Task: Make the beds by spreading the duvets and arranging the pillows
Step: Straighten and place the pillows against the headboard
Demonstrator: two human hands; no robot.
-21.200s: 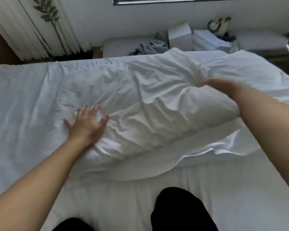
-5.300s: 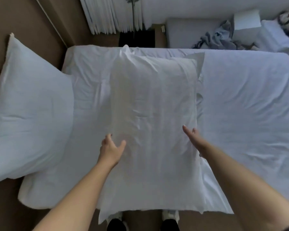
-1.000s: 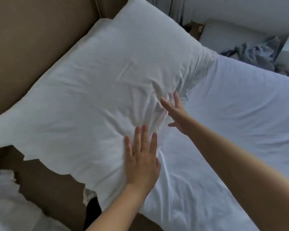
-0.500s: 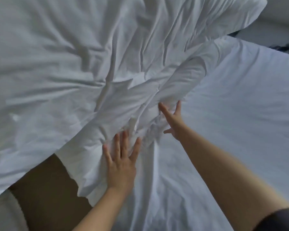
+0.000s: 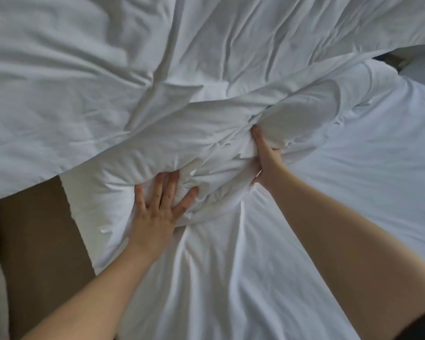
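At the pillow's (image 5: pixel 182 77) lower edge we press our left hand (image 5: pixel 158 208) flat, fingers spread into the soft white fabric. Just right of it, our right hand (image 5: pixel 266 155) pinches a fold of the pillow, which lies on the bed sheet (image 5: pixel 353 168).

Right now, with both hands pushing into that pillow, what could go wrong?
1. The left hand presses flat near the pillow edge beside the brown gap; a harder push might tip the pillow off that side.
2. The right hand digs into bunched fabric, so deep creases may stay.
3. The sheet puckers below both hands and could drag out of place.
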